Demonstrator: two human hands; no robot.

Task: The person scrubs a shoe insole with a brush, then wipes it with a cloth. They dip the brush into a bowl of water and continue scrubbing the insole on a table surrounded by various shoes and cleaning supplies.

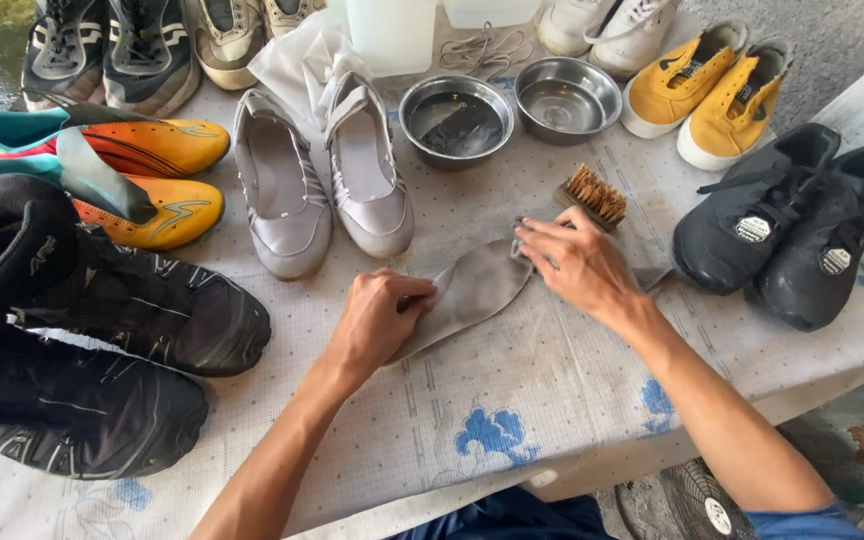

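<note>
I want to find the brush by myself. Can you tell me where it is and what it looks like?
Start at the two round metal bowls at the table's far edge. Just below the right bowl, beside the person's right hand, lies the scrub brush. It alone has tan bristles sticking up; everything around it is shoes.
</note>
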